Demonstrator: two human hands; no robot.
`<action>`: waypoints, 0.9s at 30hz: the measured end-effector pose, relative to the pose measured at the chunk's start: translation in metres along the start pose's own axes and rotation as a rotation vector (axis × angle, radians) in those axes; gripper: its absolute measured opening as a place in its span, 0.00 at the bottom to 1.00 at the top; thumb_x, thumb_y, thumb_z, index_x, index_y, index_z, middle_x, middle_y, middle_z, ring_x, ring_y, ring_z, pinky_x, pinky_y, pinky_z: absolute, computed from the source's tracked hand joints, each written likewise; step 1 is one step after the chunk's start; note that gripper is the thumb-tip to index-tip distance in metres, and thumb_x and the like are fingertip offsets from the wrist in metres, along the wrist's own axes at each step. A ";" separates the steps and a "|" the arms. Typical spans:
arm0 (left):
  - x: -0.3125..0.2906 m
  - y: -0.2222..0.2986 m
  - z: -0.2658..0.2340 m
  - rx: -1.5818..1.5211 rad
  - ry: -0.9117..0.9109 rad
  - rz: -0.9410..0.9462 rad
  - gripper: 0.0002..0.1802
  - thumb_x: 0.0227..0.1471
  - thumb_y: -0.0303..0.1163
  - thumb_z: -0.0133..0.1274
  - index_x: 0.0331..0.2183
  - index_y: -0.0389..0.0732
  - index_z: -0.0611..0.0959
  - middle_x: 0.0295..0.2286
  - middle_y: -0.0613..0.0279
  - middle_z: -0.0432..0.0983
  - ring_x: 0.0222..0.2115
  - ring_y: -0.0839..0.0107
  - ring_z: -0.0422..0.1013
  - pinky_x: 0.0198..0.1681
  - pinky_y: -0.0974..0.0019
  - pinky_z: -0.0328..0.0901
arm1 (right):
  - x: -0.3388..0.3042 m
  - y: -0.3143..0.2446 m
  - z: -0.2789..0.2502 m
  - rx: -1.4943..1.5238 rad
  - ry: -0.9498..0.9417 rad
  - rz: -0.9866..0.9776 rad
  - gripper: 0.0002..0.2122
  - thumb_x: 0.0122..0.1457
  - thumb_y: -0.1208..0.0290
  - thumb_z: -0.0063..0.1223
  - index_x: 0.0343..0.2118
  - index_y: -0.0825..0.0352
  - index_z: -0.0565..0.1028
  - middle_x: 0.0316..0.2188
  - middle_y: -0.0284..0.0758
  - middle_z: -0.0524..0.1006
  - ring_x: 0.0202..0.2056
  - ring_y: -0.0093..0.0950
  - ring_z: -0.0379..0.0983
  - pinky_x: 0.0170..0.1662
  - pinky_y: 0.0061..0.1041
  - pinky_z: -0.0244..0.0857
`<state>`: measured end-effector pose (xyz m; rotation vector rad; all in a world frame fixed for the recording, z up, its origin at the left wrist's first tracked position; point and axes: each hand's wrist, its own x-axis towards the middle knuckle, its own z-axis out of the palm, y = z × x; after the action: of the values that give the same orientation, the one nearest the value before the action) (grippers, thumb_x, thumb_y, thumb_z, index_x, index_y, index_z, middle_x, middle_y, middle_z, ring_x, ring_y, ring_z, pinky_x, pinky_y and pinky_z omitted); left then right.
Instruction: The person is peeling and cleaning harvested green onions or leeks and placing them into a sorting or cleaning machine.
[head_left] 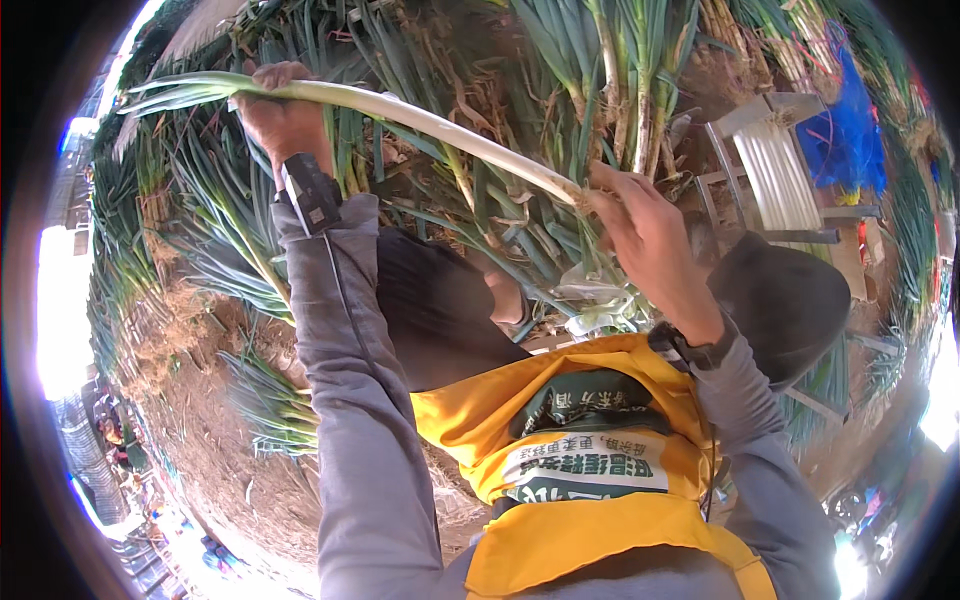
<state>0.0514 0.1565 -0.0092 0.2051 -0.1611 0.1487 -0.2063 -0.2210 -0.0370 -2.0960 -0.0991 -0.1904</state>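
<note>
One long green onion stretches slantwise in front of me, its pale stalk bare and its green leaves pointing to the far left. My left hand is closed round it where the white turns to green. At the lower, root end, the fingers of my right hand are closed on the tip, slightly blurred. Below the stalk lie loose green onions and peeled-off leaves. A yellow apron covers my front.
Bundles of green onions lie on the left, and more bundles stand at the back. A metal-framed stool with a white slatted seat is on the right beside blue netting. Bare soil shows at lower left.
</note>
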 end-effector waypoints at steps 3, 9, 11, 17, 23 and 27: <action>-0.002 -0.002 0.002 0.046 -0.007 0.034 0.13 0.66 0.41 0.47 0.41 0.41 0.74 0.18 0.70 0.63 0.17 0.75 0.62 0.24 0.68 0.63 | 0.012 -0.001 0.014 0.024 -0.021 -0.135 0.12 0.66 0.71 0.53 0.47 0.73 0.75 0.35 0.49 0.78 0.30 0.46 0.77 0.33 0.37 0.70; -0.005 -0.004 0.010 0.180 0.017 0.053 0.18 0.67 0.44 0.45 0.27 0.44 0.69 0.17 0.70 0.61 0.18 0.75 0.59 0.30 0.69 0.61 | 0.024 0.005 0.036 -0.401 -0.112 -0.258 0.06 0.61 0.76 0.54 0.37 0.70 0.71 0.28 0.46 0.74 0.28 0.49 0.76 0.31 0.43 0.71; -0.005 -0.005 0.012 0.262 0.095 0.106 0.21 0.67 0.45 0.44 0.24 0.44 0.67 0.17 0.69 0.61 0.20 0.74 0.59 0.33 0.67 0.61 | 0.025 0.012 0.041 -0.392 -0.132 -0.272 0.06 0.60 0.76 0.54 0.37 0.70 0.71 0.29 0.47 0.74 0.29 0.49 0.76 0.31 0.43 0.71; -0.010 -0.010 0.017 0.355 0.049 0.115 0.22 0.68 0.46 0.42 0.25 0.44 0.68 0.17 0.69 0.61 0.20 0.73 0.59 0.35 0.66 0.60 | 0.026 0.020 0.043 -0.330 -0.164 -0.287 0.04 0.59 0.77 0.54 0.35 0.71 0.72 0.27 0.47 0.74 0.29 0.47 0.77 0.31 0.41 0.70; -0.017 -0.012 0.021 0.170 -0.116 0.013 0.22 0.69 0.53 0.39 0.40 0.44 0.74 0.20 0.70 0.64 0.21 0.76 0.60 0.31 0.67 0.61 | 0.018 0.009 0.022 0.155 -0.338 0.157 0.07 0.63 0.74 0.51 0.34 0.73 0.75 0.22 0.42 0.77 0.23 0.31 0.81 0.27 0.30 0.70; -0.019 -0.015 0.024 0.031 -0.239 -0.121 0.26 0.67 0.57 0.39 0.49 0.46 0.75 0.22 0.70 0.67 0.21 0.77 0.61 0.27 0.69 0.62 | 0.011 0.040 0.018 0.399 -0.368 0.368 0.11 0.65 0.70 0.51 0.34 0.75 0.75 0.20 0.35 0.76 0.20 0.24 0.79 0.24 0.26 0.70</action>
<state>0.0322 0.1344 0.0083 0.2626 -0.3833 0.0053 -0.1880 -0.2256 -0.0783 -1.6927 0.0288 0.4084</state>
